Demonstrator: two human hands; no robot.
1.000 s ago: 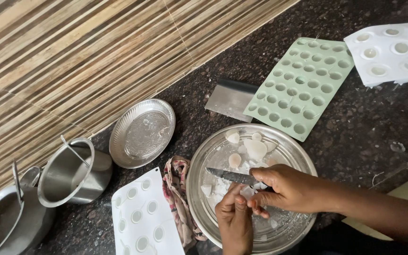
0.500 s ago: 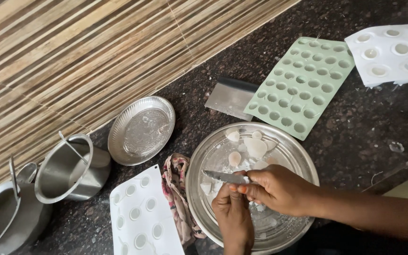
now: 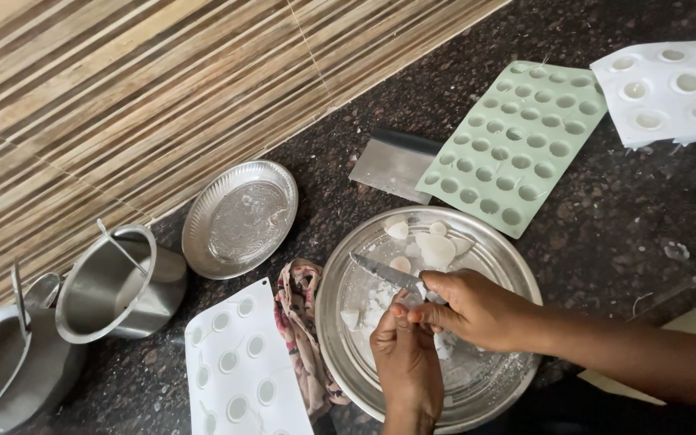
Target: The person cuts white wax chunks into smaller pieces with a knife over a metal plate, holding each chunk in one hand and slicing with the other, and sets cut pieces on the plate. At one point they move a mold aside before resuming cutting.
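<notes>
- Right hand over the steel tray, fingers clamped on a knife, blade pointing up-left from the grip.
- Left hand just below it, fingertips pinched together on a small white piece right at the blade's base.
- Beyond the fingers, in the tray: loose white pieces and crumbs, apparently already trimmed.
- Left of the fingers: cloth, then white mould, cavities seemingly full, so more left to do.
- Up-right, well apart: green mould, empty.
</notes>
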